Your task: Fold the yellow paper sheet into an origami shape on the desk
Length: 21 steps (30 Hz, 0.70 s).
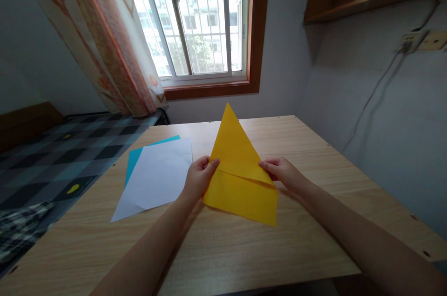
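A folded sheet of yellow paper (240,161) is held up over the table, its pointed tip at the top and a single layer showing below the folded flap's slanting lower edge. My left hand (199,175) pinches its left side, thumb on the front face. On the right side, my right hand (282,172) grips the paper's edge between thumb and fingers. The fingers behind the sheet are partly hidden. To the left of my left hand lie a white sheet of paper (160,175) and, partly under it, a blue sheet (133,160).
The light wooden table (223,249) reaches toward the wall below a window (206,21). A checked bed (91,147) and a patterned curtain (115,44) are at the left. On the right wall are a shelf (377,2), a socket (412,40) and a hanging cable (372,93).
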Tool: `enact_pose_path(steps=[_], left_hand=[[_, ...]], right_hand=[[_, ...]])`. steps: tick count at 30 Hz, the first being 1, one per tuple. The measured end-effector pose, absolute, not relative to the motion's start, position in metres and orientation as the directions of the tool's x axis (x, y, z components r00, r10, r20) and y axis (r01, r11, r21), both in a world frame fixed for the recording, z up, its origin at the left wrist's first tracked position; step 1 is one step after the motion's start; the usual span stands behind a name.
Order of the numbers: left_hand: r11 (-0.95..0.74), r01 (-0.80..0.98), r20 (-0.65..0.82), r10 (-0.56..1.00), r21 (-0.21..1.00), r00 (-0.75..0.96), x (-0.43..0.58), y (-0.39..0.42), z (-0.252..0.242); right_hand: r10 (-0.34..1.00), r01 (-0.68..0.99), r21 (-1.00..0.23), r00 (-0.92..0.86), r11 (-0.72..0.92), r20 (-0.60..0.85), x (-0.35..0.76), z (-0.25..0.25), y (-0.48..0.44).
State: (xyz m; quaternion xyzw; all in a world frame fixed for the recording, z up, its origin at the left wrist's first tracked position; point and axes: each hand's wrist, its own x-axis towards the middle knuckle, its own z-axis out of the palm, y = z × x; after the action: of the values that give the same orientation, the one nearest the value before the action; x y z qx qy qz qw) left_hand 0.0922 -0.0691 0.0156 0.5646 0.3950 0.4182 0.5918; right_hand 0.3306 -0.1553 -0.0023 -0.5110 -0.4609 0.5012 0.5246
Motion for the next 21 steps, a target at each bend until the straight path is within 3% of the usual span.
enact_pose_path(steps=[21], left_hand=[[-0.025, -0.047, 0.037, 0.957, 0.999, 0.288, 0.089, -0.062, 0.014]], right_hand=[[0.999, -0.201, -0.979, -0.007, -0.041, -0.040, 0.323, -0.008, -0.158]])
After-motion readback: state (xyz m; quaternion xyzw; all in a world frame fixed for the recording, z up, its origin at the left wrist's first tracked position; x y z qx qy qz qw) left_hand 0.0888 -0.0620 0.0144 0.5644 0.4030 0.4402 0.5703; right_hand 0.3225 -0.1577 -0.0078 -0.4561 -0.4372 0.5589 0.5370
